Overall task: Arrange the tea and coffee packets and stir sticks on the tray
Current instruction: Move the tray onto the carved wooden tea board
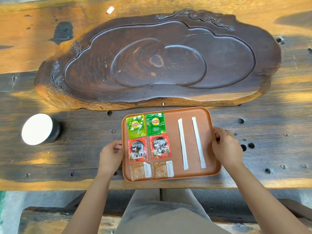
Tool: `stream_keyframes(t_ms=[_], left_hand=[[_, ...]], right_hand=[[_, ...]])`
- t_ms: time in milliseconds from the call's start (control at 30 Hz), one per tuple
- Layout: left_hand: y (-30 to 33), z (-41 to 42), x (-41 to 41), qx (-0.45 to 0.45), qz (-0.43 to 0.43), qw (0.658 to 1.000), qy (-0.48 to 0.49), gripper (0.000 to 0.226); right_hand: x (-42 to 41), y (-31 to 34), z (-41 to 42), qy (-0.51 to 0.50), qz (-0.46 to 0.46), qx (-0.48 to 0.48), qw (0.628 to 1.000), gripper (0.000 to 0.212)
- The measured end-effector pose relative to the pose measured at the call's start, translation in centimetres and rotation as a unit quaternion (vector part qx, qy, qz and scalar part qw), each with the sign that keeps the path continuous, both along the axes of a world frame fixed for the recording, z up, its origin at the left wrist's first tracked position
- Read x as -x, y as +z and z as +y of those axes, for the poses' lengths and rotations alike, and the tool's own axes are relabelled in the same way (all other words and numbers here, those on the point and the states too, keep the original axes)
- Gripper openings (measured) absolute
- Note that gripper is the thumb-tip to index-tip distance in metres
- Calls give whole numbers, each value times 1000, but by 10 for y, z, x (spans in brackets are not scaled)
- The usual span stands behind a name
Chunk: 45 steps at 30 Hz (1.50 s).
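The tray (190, 115) sits on the table (67, 157). The left hand (110, 156) grips its left rim and the right hand (226, 147) its right rim. Tea packets (135, 126), coffee packets (138, 149) and sugar packets (140, 171) fill its left half; two stir sticks (183, 143) lie on its right half.

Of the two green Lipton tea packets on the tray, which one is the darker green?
The right Lipton packet, next to the bare middle of the tray. The left Lipton packet is a lighter, yellowish green with white flowers.
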State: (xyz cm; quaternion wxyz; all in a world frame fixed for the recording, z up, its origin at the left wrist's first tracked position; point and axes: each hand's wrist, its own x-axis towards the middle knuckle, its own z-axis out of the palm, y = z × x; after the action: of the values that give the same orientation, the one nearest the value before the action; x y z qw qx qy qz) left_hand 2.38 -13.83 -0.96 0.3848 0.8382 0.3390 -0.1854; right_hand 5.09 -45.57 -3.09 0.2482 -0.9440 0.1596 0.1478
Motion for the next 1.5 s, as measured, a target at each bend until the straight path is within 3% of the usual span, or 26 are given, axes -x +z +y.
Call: stream_keyframes(t_ms=[233, 433, 800, 1100, 1333, 1400, 1500], left_hand=[[31, 8, 1, 25, -37, 999, -5, 37], [52, 25, -7, 33, -67, 997, -4, 32], [65, 63, -110, 47, -127, 989, -58, 37], [46, 77, -243, 77, -136, 987, -42, 36], [40, 75, -270, 49, -150, 987, -38, 38], [3, 86, -301, 72, -141, 986, -42, 38], [-5, 83, -299, 59, -133, 988, -45, 38]], right_hand=[[5, 21, 1, -26, 14, -51, 998, 40], [-7, 47, 6, -33, 9, -85, 996, 44], [-102, 77, 30, -66, -42, -113, 991, 40], [-220, 58, 46, -88, -73, -84, 990, 36], [-248, 71, 48, -60, -91, -78, 991, 40], [-280, 39, 60, -67, -87, -55, 992, 40], [-277, 35, 60, -69, -76, -54, 993, 40]])
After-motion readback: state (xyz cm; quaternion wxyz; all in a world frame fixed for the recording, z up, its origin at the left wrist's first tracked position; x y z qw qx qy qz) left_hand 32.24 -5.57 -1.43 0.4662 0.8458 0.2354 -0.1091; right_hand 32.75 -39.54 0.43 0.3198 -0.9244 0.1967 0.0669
